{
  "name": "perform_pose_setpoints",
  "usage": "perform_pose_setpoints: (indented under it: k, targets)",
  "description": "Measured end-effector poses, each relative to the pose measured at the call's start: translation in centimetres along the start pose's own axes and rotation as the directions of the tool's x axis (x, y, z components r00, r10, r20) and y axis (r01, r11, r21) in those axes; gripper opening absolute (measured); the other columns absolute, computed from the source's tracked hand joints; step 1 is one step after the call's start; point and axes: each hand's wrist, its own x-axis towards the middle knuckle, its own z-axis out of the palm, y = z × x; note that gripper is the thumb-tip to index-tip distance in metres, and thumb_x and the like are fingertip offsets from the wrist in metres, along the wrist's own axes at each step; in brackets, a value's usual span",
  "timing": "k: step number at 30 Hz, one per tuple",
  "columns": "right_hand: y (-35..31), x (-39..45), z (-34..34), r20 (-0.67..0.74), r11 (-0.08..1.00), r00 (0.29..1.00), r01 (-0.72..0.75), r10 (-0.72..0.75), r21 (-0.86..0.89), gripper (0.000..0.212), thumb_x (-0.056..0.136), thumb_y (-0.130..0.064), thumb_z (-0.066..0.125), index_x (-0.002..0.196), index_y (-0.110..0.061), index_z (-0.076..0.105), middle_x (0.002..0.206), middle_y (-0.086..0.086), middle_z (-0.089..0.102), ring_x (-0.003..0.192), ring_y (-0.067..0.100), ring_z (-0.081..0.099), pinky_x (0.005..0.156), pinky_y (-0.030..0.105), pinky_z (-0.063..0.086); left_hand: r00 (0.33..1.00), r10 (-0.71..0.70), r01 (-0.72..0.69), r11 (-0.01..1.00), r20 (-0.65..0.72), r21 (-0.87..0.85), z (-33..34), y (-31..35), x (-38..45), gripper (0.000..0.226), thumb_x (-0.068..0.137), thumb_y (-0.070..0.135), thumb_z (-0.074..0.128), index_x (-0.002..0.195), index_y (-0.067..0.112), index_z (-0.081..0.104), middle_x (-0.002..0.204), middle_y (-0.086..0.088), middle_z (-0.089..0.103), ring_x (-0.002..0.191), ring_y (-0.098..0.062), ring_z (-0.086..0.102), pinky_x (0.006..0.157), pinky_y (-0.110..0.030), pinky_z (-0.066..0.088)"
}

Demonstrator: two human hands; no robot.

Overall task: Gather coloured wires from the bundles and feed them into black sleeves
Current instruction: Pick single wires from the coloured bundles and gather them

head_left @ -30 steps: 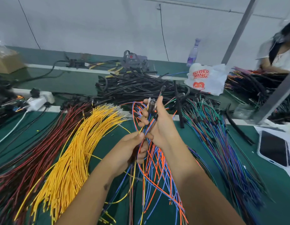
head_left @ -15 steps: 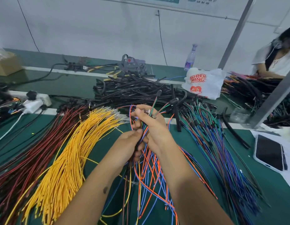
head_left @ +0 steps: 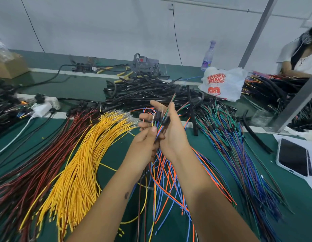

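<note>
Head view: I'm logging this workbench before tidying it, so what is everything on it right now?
yellow wire bundle: one, yellow, left of centre on the green bench.
red wire bundle: one, dark red, far left.
mixed wires: one spread, green, blue and purple, right.
orange and blue wires: loose group, hanging from the hands.
black sleeves: one pile, black, behind centre.
phone: one, dark screen, right edge.
plastic bag: one, white with red print, back right.
spray bottle: one, clear, back.
cardboard box: one, brown, back left.
power strip: one, white, left.
left hand: pinches the wires.
right hand: grips the wire ends.
</note>
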Motion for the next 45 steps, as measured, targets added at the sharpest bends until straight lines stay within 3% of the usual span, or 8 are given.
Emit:
perform_pose_setpoints:
  k: [5, 12, 17, 20, 26, 36, 41, 45]
  targets:
    - [0.1, 0.2, 0.0, -0.024, 0.996, 1.0, -0.01, 0.012, 0.085, 0.038, 0.1, -0.035, 0.04, 0.092, -0.012, 0.07, 0.085, 0.012, 0.071, 0.064, 0.022, 0.066, 0.068, 0.035, 0.053, 0.992, -0.041, 0.062, 0.983, 0.122, -0.173, -0.6, 0.4, -0.6, 0.047, 0.103, 0.031, 0.037, 0.071, 0.028, 0.071, 0.051, 0.006, 0.04, 0.041, -0.006, 0.023, 0.039, -0.015, 0.022]
    - [-0.2, 0.6, 0.7, -0.044, 0.995, 0.997, -0.055, 0.059, 0.087, 0.024, 0.092, -0.018, 0.04, 0.094, -0.008, 0.062, 0.084, 0.014, 0.072, 0.059, 0.022, 0.065, 0.061, 0.031, 0.055, 0.996, -0.039, 0.057, 0.973, 0.085, -0.223, -0.8, 0.4, -0.8, 0.045, 0.103, 0.031, 0.037, 0.076, 0.026, 0.074, 0.051, 0.006, 0.036, 0.04, -0.005, 0.022, 0.037, -0.014, 0.021]
    - [-0.3, -0.3, 0.2, 0.052, 0.999, 0.997, -0.05, 0.049, 0.009, 0.049, 0.091, -0.054, 0.046, 0.111, -0.012, 0.06, 0.095, 0.015, 0.073, 0.08, 0.03, 0.068, 0.079, 0.038, 0.049, 1.0, -0.012, 0.012, 0.985, 0.006, -0.175, 0.0, 0.5, -0.8, 0.039, 0.103, 0.03, 0.035, 0.077, 0.021, 0.062, 0.048, 0.008, 0.033, 0.04, -0.005, 0.021, 0.037, -0.014, 0.019]
    - [0.5, -1.3, -0.2, 0.063, 0.955, 0.997, -0.034, 0.054, -0.293, 0.03, 0.088, -0.045, 0.057, 0.094, -0.019, 0.071, 0.097, 0.006, 0.073, 0.088, 0.041, 0.061, 0.068, 0.033, 0.041, 0.998, 0.031, -0.035, 0.995, -0.049, -0.092, 0.4, 0.7, -0.7, 0.038, 0.104, 0.03, 0.035, 0.075, 0.025, 0.059, 0.047, 0.012, 0.035, 0.04, -0.003, 0.025, 0.037, -0.014, 0.02]
    - [0.5, -1.3, 0.2, -0.047, 0.875, 0.999, -0.032, 0.011, -0.484, 0.037, 0.098, -0.037, 0.052, 0.091, -0.004, 0.068, 0.077, 0.001, 0.071, 0.048, 0.006, 0.058, 0.036, 0.016, 0.035, 0.998, 0.033, -0.032, 0.999, -0.053, 0.02, 0.3, 1.0, -0.7, 0.031, 0.103, 0.029, 0.038, 0.082, 0.026, 0.061, 0.047, 0.01, 0.045, 0.039, -0.004, 0.037, 0.038, -0.016, 0.03]
    - [0.0, -1.2, 0.3, -0.002, 0.915, 0.994, -0.098, 0.106, -0.392, 0.049, 0.096, -0.053, 0.046, 0.09, -0.014, 0.074, 0.069, 0.006, 0.068, 0.041, 0.019, 0.053, 0.04, 0.021, 0.039, 0.992, 0.063, -0.052, 0.993, -0.108, 0.106, 0.4, 1.7, -0.4, 0.049, 0.099, 0.041, 0.043, 0.055, 0.027, 0.059, 0.048, 0.002, 0.044, 0.038, -0.01, 0.034, 0.038, -0.019, 0.029]
    - [0.2, -1.2, -0.2, -0.012, 0.921, 0.981, -0.185, 0.192, -0.342, 0.057, 0.094, -0.058, 0.043, 0.097, -0.008, 0.071, 0.099, 0.023, 0.064, 0.063, 0.027, 0.053, 0.048, 0.026, 0.038, 0.997, -0.013, 0.014, 1.0, -0.08, 0.017, 0.7, 1.5, -0.4, 0.043, 0.099, 0.04, 0.046, 0.061, 0.031, 0.064, 0.053, 0.001, 0.034, 0.036, -0.008, 0.024, 0.04, -0.018, 0.021]
    - [0.4, -1.3, -0.8, -0.014, 0.904, 0.963, -0.259, 0.27, -0.341, 0.066, 0.093, -0.061, 0.042, 0.102, -0.002, 0.071, 0.073, 0.013, 0.066, 0.044, 0.023, 0.045, 0.045, 0.023, 0.036, 0.997, -0.056, 0.056, 0.998, -0.055, -0.006, 0.8, 1.5, -0.3, 0.048, 0.098, 0.039, 0.047, 0.053, 0.035, 0.061, 0.044, 0.001, 0.033, 0.038, -0.011, 0.021, 0.042, -0.017, 0.019]
